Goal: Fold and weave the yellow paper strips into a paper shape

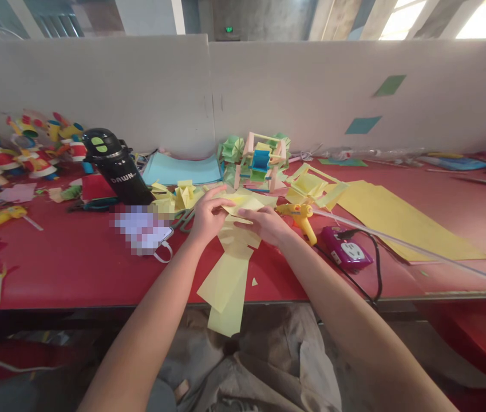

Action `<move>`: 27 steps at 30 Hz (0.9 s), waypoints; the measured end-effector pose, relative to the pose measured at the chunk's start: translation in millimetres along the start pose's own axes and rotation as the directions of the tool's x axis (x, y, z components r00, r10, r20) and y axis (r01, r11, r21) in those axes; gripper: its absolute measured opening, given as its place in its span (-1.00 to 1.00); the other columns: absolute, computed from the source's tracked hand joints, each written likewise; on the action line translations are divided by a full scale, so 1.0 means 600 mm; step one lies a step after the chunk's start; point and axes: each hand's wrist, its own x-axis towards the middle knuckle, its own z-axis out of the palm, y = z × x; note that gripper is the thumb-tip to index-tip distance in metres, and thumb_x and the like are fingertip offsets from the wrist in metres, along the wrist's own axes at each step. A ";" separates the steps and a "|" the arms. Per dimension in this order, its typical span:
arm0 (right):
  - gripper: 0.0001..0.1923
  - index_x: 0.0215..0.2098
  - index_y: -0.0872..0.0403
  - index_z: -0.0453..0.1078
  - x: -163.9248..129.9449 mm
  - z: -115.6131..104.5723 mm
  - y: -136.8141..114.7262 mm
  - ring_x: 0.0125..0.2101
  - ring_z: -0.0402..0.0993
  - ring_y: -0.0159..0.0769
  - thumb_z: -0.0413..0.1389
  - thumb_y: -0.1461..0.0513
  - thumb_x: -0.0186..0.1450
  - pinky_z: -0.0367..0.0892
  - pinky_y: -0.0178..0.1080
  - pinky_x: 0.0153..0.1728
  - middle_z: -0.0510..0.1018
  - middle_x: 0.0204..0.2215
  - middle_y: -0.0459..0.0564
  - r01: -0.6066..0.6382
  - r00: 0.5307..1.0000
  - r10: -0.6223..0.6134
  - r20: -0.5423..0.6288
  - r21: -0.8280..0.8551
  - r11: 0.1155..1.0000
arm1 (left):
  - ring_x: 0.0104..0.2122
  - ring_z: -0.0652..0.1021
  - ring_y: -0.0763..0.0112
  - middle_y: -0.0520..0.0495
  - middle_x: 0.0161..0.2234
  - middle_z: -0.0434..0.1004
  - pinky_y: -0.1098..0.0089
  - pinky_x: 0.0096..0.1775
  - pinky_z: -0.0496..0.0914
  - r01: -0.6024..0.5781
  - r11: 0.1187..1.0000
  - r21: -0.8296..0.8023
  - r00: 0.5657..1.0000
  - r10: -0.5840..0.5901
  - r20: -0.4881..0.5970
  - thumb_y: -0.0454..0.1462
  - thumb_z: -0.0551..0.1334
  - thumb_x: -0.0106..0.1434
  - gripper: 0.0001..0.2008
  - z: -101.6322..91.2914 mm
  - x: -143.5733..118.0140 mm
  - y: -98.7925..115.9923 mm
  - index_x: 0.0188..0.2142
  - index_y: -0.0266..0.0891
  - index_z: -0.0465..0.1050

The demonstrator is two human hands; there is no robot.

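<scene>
From the head view, your left hand (207, 216) pinches the upper left edge of a yellow paper strip (229, 269), fingers curled onto it. Your right hand (264, 224) lies across the strip from the right, fingers closed on its top fold. The strip starts between your hands on the red table (75, 263), runs toward you and hangs over the near edge above your lap.

Just beyond your hands lie folded yellow pieces (182, 195), and behind them stands a coloured paper model (256, 161) against the white partition (139, 86). A yellow glue gun (300, 217) rests just right of your right hand, with a purple socket (346, 247) next to it and a large yellow sheet (397, 220) farther right. To your left stands a black bottle (116, 166), tilted, with blue paper (182, 170) behind it. Paper figures (23, 149) crowd the far left corner.
</scene>
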 end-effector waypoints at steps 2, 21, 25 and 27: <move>-0.72 -0.32 0.10 0.52 0.000 0.001 0.001 -0.10 0.53 -0.17 0.42 0.26 0.00 0.48 -0.05 0.00 0.62 -0.25 0.02 -0.004 0.999 0.005 -0.032 0.009 1.000 | 0.01 0.53 0.18 -0.17 0.18 0.39 0.23 -0.08 0.51 0.080 0.995 -0.065 0.997 -0.078 0.030 -0.45 0.17 0.09 -0.75 0.001 0.000 0.005 -0.33 -0.23 0.60; -0.67 -0.50 0.15 0.51 0.012 -0.004 0.010 -0.37 0.53 -0.28 0.43 0.09 -0.06 0.48 -0.18 -0.19 0.59 -0.46 0.00 0.067 0.983 -0.104 -0.149 -0.232 0.970 | -0.43 0.52 0.47 -0.08 -0.25 0.59 0.47 -0.39 0.37 0.387 0.873 -0.296 0.922 -0.361 0.140 -0.32 0.34 0.00 -0.68 0.002 0.002 0.004 -0.18 -0.29 0.55; -0.55 -0.65 0.12 0.36 0.017 -0.009 0.017 -0.51 0.42 -0.37 0.44 0.00 -0.13 0.43 -0.19 -0.29 0.39 -0.66 -0.14 0.064 0.963 -0.141 -0.229 -0.316 0.947 | -0.44 0.50 0.49 -0.02 -0.33 0.53 0.50 -0.42 0.34 0.331 0.911 -0.246 0.943 -0.310 0.122 -0.31 0.34 0.00 -0.82 0.005 0.001 0.003 -0.35 -0.27 0.47; -0.55 -0.65 0.11 0.36 0.018 -0.010 0.018 -0.52 0.39 -0.38 0.44 -0.01 -0.15 0.40 -0.22 -0.32 0.38 -0.66 -0.15 0.072 0.953 -0.166 -0.254 -0.342 0.937 | -0.48 0.49 0.51 0.04 -0.41 0.46 0.52 -0.45 0.32 0.322 0.915 -0.244 0.946 -0.301 0.120 -0.31 0.34 -0.01 -0.82 0.007 0.000 0.003 -0.43 -0.25 0.35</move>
